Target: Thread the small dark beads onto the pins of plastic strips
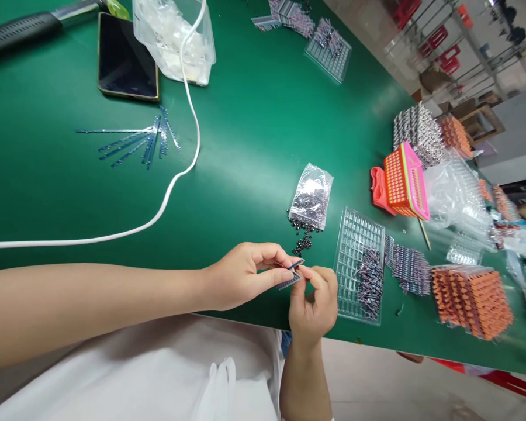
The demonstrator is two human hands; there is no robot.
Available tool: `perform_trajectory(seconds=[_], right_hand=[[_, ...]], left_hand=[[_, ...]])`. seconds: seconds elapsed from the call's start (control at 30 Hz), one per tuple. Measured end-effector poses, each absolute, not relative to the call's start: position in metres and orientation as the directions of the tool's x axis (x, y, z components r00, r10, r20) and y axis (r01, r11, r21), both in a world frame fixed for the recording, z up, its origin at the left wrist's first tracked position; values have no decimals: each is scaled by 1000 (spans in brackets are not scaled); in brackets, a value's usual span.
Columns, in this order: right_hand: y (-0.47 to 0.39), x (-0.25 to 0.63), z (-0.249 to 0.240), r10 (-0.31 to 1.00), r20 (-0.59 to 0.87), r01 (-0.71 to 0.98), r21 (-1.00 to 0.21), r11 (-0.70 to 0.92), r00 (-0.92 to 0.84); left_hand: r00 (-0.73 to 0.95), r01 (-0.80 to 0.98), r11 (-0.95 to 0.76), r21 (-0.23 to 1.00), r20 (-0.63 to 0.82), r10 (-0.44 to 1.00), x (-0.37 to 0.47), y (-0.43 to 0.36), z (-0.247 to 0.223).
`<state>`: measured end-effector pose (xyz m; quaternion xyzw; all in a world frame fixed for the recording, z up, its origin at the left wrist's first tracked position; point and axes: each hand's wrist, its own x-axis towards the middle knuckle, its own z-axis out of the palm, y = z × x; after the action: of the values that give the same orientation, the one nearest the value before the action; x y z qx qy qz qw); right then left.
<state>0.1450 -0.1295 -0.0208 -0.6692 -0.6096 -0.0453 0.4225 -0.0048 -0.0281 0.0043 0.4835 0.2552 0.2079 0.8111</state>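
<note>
My left hand (249, 275) comes in from the left, its thumb and fingers pinching a small dark blue strip-like piece (289, 282). Facing it, my right hand (314, 301) has thumb and index finger pressed together at the right end of that piece; anything small between these fingertips is hidden. Just beyond the fingers, small dark beads (304, 241) spill from a clear plastic bag (312, 196). Right of my right hand lies a clear compartment tray (349, 263) with a pile of thin dark and pink pieces (370, 283) in its right part.
Blue strips (151, 140) fan out on the green table (245, 134) below a phone (127, 58). A white cable (170, 187) curves across the left. Farther right are a basket (405, 181) and stacked orange pieces (473, 298). A hammer (21, 32) lies top left.
</note>
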Motion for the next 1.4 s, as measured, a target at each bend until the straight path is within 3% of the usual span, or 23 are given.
perform_trajectory(seconds=[0.33, 0.73, 1.03, 1.13, 1.27, 1.4], right_hand=[[-130, 144, -24, 707, 613, 818, -569, 84, 354], [-132, 146, -25, 712, 634, 889, -458, 31, 302], [-132, 147, -27, 718, 640, 899, -435, 46, 273], [-131, 145, -24, 726, 605, 850, -524, 53, 327], [-131, 144, -20, 770, 454, 636, -767, 81, 449], [-132, 145, -18, 808, 347, 486, -870, 87, 475]], left_hand=[[841, -113, 556, 823, -219, 495, -5, -28, 4], [843, -99, 340, 935, -103, 528, -8, -28, -1], [846, -94, 363, 927, -118, 520, -6, -27, -1], [835, -78, 434, 898, -179, 521, -4, -26, 0], [800, -37, 506, 862, -278, 531, -2, -23, 2], [760, 18, 519, 854, -349, 548, -1, -21, 6]])
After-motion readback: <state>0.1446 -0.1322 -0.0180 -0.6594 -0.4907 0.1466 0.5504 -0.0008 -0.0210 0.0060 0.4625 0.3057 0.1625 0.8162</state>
